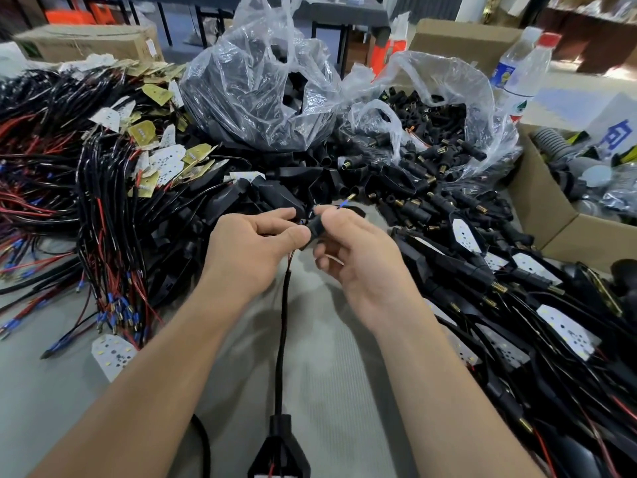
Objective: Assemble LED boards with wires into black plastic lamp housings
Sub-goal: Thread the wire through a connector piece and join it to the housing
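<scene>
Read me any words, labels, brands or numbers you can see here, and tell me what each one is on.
No text here reads clearly.
Clear bottle, blue label: blurred.
Red-capped bottle, label: blurred.
White box, large blue character: partly hidden, unreadable.
Cardboard box, sticker: too small.

left hand (255, 250), right hand (358, 260) pinching black connector (316, 230)

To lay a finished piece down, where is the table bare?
Bare grey cloth between the forearms, beside the black sleeved cable, and at bottom left below the white LED board. Crowded: red-black wire bundles left, black lamp housings right.
</scene>
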Available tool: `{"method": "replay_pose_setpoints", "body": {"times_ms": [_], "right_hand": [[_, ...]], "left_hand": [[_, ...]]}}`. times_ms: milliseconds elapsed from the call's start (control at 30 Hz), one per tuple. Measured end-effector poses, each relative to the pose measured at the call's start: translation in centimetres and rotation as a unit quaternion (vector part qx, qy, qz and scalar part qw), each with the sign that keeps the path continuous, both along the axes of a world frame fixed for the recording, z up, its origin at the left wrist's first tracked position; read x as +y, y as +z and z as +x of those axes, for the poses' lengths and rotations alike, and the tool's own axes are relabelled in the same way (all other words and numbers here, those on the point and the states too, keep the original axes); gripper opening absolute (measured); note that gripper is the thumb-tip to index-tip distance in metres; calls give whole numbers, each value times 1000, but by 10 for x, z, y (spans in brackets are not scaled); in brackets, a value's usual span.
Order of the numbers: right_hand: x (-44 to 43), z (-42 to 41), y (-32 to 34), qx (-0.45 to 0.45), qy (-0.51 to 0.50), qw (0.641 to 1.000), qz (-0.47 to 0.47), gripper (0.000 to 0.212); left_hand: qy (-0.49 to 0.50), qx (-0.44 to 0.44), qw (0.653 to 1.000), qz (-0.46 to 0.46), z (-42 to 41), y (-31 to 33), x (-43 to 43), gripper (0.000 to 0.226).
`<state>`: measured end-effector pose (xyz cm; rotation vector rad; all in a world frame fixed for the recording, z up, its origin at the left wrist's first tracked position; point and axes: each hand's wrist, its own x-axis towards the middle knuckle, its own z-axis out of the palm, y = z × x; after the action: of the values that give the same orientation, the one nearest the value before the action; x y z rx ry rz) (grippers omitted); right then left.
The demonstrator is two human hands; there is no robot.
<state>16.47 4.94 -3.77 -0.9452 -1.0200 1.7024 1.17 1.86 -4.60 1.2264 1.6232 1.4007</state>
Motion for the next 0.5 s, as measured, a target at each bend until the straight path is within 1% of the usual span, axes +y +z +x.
{"method": "replay_pose_setpoints", "body": {"times_ms": [33, 67, 133, 200, 233, 333, 400, 500], "right_hand": [[-1, -1, -1, -12, 5, 1000, 22, 13], [-1, -1, -1, -15, -3, 999, 35, 16], [-2, -2, 0, -10, -27, 999, 43, 23], [-2, -2, 1, -3, -40, 998, 41, 25], [-2, -1, 1, 2, -41, 998, 39, 25], [-2, 0, 1, 19, -43, 999, 27, 26], [-2, 0, 1, 28, -43, 998, 20, 27], [-2, 0, 0, 36, -36, 999, 17, 26]], "left_hand": [[-5, 5, 1000, 3, 0, 0, 0, 13], [-9, 1, 1000, 4, 1, 0, 0, 12], [3, -37, 999, 1, 3, 1, 0, 7], [40, -100, 994, -21, 4, 1, 2, 22], [56, -112, 992, -31, 4, -1, 3, 24], [82, -97, 990, -53, 1, -3, 6, 20], [76, -116, 987, -78, 0, -4, 5, 23], [34, -156, 981, -111, 1, -3, 5, 25]]}}
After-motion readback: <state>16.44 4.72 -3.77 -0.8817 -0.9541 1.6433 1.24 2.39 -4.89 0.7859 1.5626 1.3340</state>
